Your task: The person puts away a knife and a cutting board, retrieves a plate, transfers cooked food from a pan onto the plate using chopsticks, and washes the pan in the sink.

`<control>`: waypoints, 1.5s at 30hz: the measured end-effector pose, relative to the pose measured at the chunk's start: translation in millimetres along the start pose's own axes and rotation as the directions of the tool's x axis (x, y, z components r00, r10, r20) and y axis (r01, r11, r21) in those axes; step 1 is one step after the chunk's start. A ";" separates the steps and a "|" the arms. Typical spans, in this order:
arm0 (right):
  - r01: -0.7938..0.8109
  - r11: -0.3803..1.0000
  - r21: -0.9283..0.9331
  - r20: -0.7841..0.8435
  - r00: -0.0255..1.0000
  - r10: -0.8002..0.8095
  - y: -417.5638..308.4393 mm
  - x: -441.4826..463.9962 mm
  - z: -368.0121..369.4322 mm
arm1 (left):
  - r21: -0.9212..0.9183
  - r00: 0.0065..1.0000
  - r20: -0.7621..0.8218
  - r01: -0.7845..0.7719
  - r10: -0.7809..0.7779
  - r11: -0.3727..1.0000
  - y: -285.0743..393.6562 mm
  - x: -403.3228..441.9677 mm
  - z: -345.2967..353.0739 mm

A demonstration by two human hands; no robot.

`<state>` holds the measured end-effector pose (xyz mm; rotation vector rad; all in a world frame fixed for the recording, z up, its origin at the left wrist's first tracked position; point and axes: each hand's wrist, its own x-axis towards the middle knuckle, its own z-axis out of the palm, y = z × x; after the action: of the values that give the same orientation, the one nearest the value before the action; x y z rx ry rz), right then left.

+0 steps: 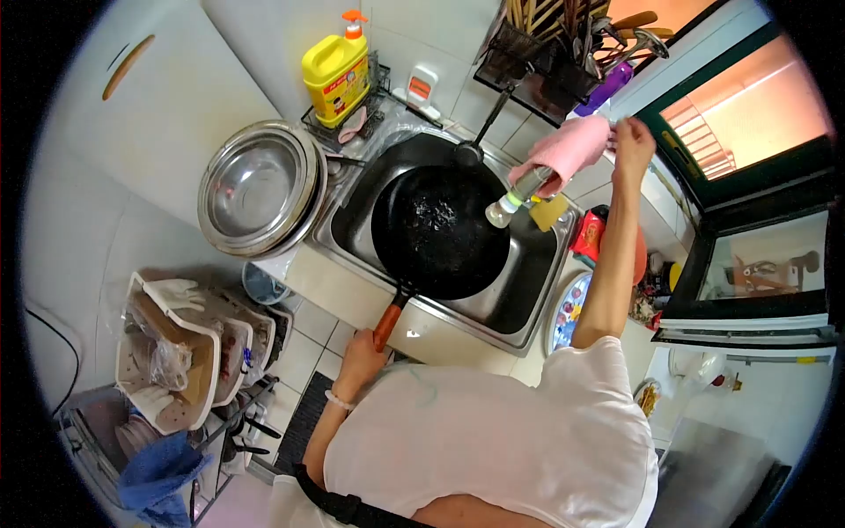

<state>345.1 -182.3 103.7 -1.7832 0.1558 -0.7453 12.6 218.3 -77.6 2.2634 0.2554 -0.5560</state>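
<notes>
A black wok (431, 242) rests over the metal double sink (528, 308), with some shiny wet spots inside. My left hand (359, 359) is wrapped round its reddish-brown handle (386, 326). At the upper right, my right hand (632, 145) is raised beside a pink cloth (574, 150), its fingers at the cloth's far edge; whether they pinch it is too small to tell. The cloth lies over the faucet (531, 183), whose clear nozzle (500, 211) points at the wok. A black ladle (469, 154) leans at the wok's back edge.
Stacked steel basins (257, 188) stand left of the sink, near a yellow bottle (337, 79). Utensils fill a black rack (519, 53) at the back. A yellow sponge (547, 212), red packet (590, 234) and patterned plate (570, 310) are at the right.
</notes>
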 end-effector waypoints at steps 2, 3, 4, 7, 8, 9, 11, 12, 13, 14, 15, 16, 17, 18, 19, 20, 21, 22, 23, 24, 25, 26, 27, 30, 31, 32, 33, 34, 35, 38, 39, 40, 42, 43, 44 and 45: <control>0.208 0.973 0.096 0.037 0.977 -0.212 -85.0 -23.5 26.0 | -0.062 1.000 -0.010 -0.012 0.012 0.998 -11.2 2.2 8.7; 0.307 0.940 0.150 0.090 0.942 -0.322 -112.8 -38.0 40.3 | -0.061 1.000 -0.007 -0.023 0.023 0.998 -11.4 2.2 8.9; 0.400 0.914 0.065 0.131 0.905 -0.406 -133.2 -54.8 57.6 | -0.060 1.000 0.001 -0.012 0.012 0.998 -11.6 2.4 8.3; 0.448 0.888 0.102 0.259 0.850 -0.459 -146.2 -108.7 130.5 | -0.042 1.000 0.012 -0.009 0.010 0.999 -9.6 3.1 6.2; 0.466 0.885 0.008 0.322 0.836 -0.443 -152.5 -125.2 150.2 | -0.022 1.000 0.018 -0.003 0.003 1.000 -9.8 1.7 5.8; 0.385 0.923 0.021 0.327 0.870 -0.370 -136.5 -129.4 176.9 | -0.019 1.000 0.024 -0.007 0.007 1.000 -11.4 0.1 5.4; 0.083 0.997 -0.002 0.272 0.959 -0.079 -104.7 -127.4 217.7 | -0.017 1.000 -0.002 -0.015 0.015 1.000 -11.6 1.1 6.5; -0.063 0.998 0.029 0.196 0.979 0.056 -76.5 -125.4 241.8 | -0.014 1.000 -0.003 -0.021 0.021 1.000 -11.6 0.6 7.0; -0.010 0.994 -0.111 0.088 0.996 0.020 -78.0 -133.1 242.9 | -0.012 0.999 -0.004 -0.039 0.039 0.999 -11.3 0.3 5.7; -0.064 0.985 -0.162 0.005 0.998 0.066 -60.4 -133.6 254.5 | -0.008 0.999 -0.008 -0.054 0.054 0.998 -11.6 0.2 3.9; -0.271 0.955 -0.119 -0.039 0.962 0.269 -41.0 -127.4 264.6 | -0.002 0.998 -0.016 -0.056 0.056 0.998 -13.7 1.5 4.5; -0.408 0.896 -0.175 -0.116 0.912 0.393 -42.4 -121.8 261.8 | -0.017 0.999 -0.013 -0.045 0.045 0.999 -16.4 3.0 7.9; -0.434 0.885 -0.167 -0.200 0.894 0.401 -26.9 -114.2 262.8 | -0.033 0.999 -0.008 -0.035 0.035 0.999 -17.0 3.8 9.5; -0.516 0.852 -0.085 -0.247 0.839 0.484 -26.5 -108.5 256.1 | 0.019 0.997 -0.010 -0.076 0.076 0.997 -12.9 1.6 5.7; -0.638 0.748 -0.182 -0.348 0.754 0.557 -18.6 -99.4 257.1 | 0.024 0.997 -0.012 -0.079 0.079 0.997 -9.6 1.0 5.6; -0.673 0.713 -0.197 -0.430 0.713 0.554 -6.0 -90.1 259.9 | 0.019 0.999 -0.018 -0.038 0.039 0.999 -7.0 0.2 6.6; -0.708 0.676 -0.207 -0.508 0.668 0.544 8.6 -81.1 262.8 | 0.014 1.000 -0.023 0.002 -0.002 1.000 -7.4 -0.4 6.5; -0.708 0.677 -0.201 -0.508 0.667 0.545 13.1 -74.3 262.0 | -0.011 0.999 -0.016 -0.036 0.036 0.999 -13.4 0.6 8.9; -0.746 0.629 -0.218 -0.532 0.631 0.564 17.7 -67.5 261.7 | -0.008 0.999 -0.020 -0.037 0.037 0.999 -17.5 0.9 11.5; -0.783 0.577 -0.234 -0.555 0.595 0.582 18.6 -63.7 261.1 | -0.026 0.999 -0.027 -0.036 0.035 0.999 -15.2 -0.2 11.7; -0.785 0.576 -0.229 -0.553 0.592 0.587 20.6 -61.9 260.3 | -0.042 0.999 -0.032 -0.034 0.033 0.999 -14.6 -1.7 11.9; -0.783 0.570 -0.247 -0.519 0.604 0.605 23.0 -60.4 258.6 | -0.013 0.999 -0.030 -0.034 0.033 0.999 -19.8 1.3 16.9; -0.779 0.567 -0.266 -0.483 0.617 0.621 25.2 -58.5 258.3 | -0.009 0.999 -0.032 -0.034 0.033 0.999 -18.1 1.7 14.9; -0.740 0.604 -0.294 -0.473 0.662 0.581 33.6 -59.2 263.0 | -0.007 0.999 -0.024 -0.048 0.048 0.999 -13.2 -0.5 10.6; -0.741 0.605 -0.291 -0.469 0.662 0.585 36.9 -58.3 263.1 | 0.011 0.998 -0.029 -0.058 0.059 0.998 -12.7 -0.8 10.6; -0.717 0.633 -0.290 -0.435 0.688 0.581 40.4 -57.3 261.1 | 0.029 0.997 -0.033 -0.069 0.070 0.997 -12.6 -0.8 10.2; -0.693 0.660 -0.288 -0.401 0.714 0.574 41.7 -58.3 259.5 | 0.031 0.997 -0.033 -0.067 0.068 0.997 -13.2 -0.7 9.4; -0.695 0.659 -0.287 -0.400 0.713 0.576 42.9 -60.8 259.1 | 0.020 0.998 -0.013 -0.060 0.060 0.998 -13.7 -0.6 8.9; -0.651 0.705 -0.282 -0.385 0.750 0.538 44.3 -63.7 257.8 | 0.008 0.999 0.008 -0.054 0.054 0.999 -13.9 -0.5 8.8; -0.593 0.760 -0.266 -0.342 0.795 0.501 44.9 -66.4 251.1 | 0.027 0.999 0.021 -0.026 0.025 0.999 -11.0 0.1 7.7; -0.581 0.772 -0.259 -0.309 0.807 0.504 43.7 -67.4 249.4 | 0.028 0.999 0.020 -0.027 0.026 0.999 -11.7 0.6 8.1; -0.581 0.772 -0.259 -0.309 0.807 0.504 42.9 -69.4 247.8 | 0.024 0.999 0.020 -0.033 0.033 0.999 -13.4 1.1 8.8; -0.523 0.800 -0.293 -0.287 0.846 0.449 41.8 -74.0 244.7 | 0.021 0.999 0.020 -0.038 0.038 0.999 -14.3 0.5 8.7; -0.525 0.800 -0.292 -0.288 0.846 0.450 41.7 -75.6 243.7 | 0.013 0.999 0.029 -0.035 0.034 0.999 -13.4 0.4 7.7; -0.485 0.822 -0.297 -0.289 0.867 0.407 41.1 -76.8 242.6 | 0.006 0.999 0.038 -0.031 0.031 0.999 -12.6 0.0 7.3; -0.444 0.844 -0.302 -0.290 0.886 0.362 41.9 -76.8 242.5 | 0.006 0.999 0.038 -0.032 0.032 0.999 -11.7 -0.6 7.5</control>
<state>429.9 36.2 -3.7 -1.9139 0.8476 -0.6275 5.7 220.7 -89.4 2.2574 0.1984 -0.5830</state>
